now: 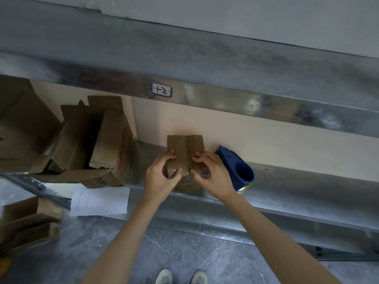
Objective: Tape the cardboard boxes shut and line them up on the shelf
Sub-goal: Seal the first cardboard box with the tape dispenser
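Left hand [162, 173] and right hand [211, 171] curled round small cardboard box [184, 149] on metal shelf [297, 181], blue tape dispenser [238, 169] just right

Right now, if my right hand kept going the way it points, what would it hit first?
The box: your right hand grips it, fingers aimed across its top, roughly toward the left hand; depth unclear.

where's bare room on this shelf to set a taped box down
Widest bare patch: the shelf right of the blue tape dispenser, to the frame's edge. A narrow strip lies between the open boxes and the small box. Crowded: the left end with the open boxes, and the middle, where the left hand and right hand hold the small box.
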